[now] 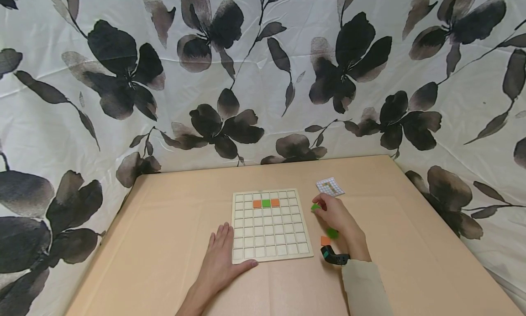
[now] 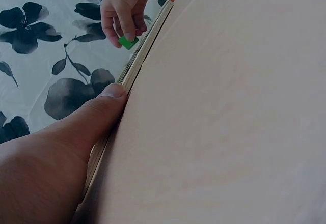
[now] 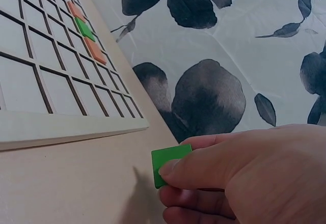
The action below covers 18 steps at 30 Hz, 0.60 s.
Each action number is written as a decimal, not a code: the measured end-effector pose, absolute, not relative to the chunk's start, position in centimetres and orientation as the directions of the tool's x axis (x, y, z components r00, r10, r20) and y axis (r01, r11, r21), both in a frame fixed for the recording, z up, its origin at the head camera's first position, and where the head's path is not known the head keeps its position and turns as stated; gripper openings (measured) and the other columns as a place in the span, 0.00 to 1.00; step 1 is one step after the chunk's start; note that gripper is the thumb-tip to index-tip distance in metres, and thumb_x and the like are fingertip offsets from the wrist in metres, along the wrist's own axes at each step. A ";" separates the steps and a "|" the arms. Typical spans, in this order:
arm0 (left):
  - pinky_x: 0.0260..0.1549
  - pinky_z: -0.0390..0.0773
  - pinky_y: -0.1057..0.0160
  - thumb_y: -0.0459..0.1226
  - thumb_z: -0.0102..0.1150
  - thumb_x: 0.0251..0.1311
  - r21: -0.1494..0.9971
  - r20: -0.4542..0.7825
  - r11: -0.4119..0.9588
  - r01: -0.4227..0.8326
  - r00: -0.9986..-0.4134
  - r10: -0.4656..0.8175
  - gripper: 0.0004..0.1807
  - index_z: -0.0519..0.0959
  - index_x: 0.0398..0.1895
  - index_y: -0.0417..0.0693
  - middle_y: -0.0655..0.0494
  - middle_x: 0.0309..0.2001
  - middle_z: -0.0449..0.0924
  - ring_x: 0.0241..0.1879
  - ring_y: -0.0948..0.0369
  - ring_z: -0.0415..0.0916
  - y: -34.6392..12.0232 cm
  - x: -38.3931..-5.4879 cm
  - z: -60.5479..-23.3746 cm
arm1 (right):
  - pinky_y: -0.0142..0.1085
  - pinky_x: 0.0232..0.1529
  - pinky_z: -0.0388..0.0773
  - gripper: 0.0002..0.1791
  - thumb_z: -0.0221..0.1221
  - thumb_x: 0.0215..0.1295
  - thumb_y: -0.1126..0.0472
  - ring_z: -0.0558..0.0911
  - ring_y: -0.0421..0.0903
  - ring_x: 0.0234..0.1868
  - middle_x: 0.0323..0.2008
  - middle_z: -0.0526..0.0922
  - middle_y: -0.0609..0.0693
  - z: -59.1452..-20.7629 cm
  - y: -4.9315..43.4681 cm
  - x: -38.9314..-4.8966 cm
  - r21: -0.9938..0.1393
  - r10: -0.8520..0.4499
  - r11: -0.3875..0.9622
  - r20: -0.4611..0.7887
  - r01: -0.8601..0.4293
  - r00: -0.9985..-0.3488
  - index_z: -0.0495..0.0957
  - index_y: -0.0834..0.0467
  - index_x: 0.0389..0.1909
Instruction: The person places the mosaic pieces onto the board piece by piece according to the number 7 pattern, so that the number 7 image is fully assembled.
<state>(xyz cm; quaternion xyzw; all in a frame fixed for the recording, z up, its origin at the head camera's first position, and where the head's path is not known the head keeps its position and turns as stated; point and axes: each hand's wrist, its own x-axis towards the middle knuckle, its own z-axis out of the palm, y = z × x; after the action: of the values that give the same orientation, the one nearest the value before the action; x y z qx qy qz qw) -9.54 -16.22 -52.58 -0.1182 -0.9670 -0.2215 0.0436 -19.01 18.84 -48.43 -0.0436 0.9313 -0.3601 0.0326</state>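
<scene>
A pale wooden grid board (image 1: 271, 232) lies on the table. In its upper rows sit an orange tile (image 1: 257, 204), a green tile (image 1: 266, 203) and another orange tile (image 1: 275, 202), side by side. My left hand (image 1: 220, 261) rests against the board's lower left corner, fingers straight along the left edge and thumb at the bottom edge. Just right of the board, my right hand (image 1: 338, 218) pinches a green square tile (image 3: 165, 158) between thumb and fingers, held above the table. Below that hand lie a loose green tile (image 1: 332, 233) and a loose orange tile (image 1: 325, 240).
A small card (image 1: 329, 186) printed with a coloured grid lies beyond my right hand. The light wooden table (image 1: 164, 243) extends around the board. Behind it hangs a white cloth (image 1: 283, 119) with dark flowers. A dark wrist strap (image 1: 334, 255) is on my right wrist.
</scene>
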 end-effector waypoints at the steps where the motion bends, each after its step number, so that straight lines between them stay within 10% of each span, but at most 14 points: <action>1: 0.78 0.49 0.42 0.76 0.59 0.45 0.417 0.137 0.874 0.248 -0.968 0.209 0.68 0.58 0.75 0.31 0.36 0.78 0.53 0.79 0.42 0.49 -16.2 -9.5 -52.6 | 0.36 0.41 0.76 0.14 0.62 0.67 0.65 0.75 0.47 0.39 0.38 0.79 0.52 -48.4 18.8 -19.0 -0.675 -0.107 0.735 -0.029 -0.059 -0.994 0.77 0.63 0.52; 18: 0.79 0.49 0.42 0.77 0.57 0.45 0.415 0.139 0.875 0.250 -0.968 0.211 0.69 0.57 0.75 0.31 0.36 0.78 0.53 0.79 0.42 0.49 -16.2 -9.5 -52.6 | 0.36 0.40 0.77 0.08 0.62 0.67 0.66 0.76 0.45 0.37 0.36 0.80 0.52 -48.2 17.5 -19.0 -0.668 -0.122 0.733 0.053 -0.126 -0.991 0.77 0.61 0.45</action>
<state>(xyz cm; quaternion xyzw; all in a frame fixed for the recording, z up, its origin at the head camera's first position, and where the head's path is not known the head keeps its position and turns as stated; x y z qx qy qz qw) -9.54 -16.25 -52.63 -0.1191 -0.9672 -0.2199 0.0448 -18.96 17.48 -48.21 -0.0666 0.9309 -0.3591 -0.0027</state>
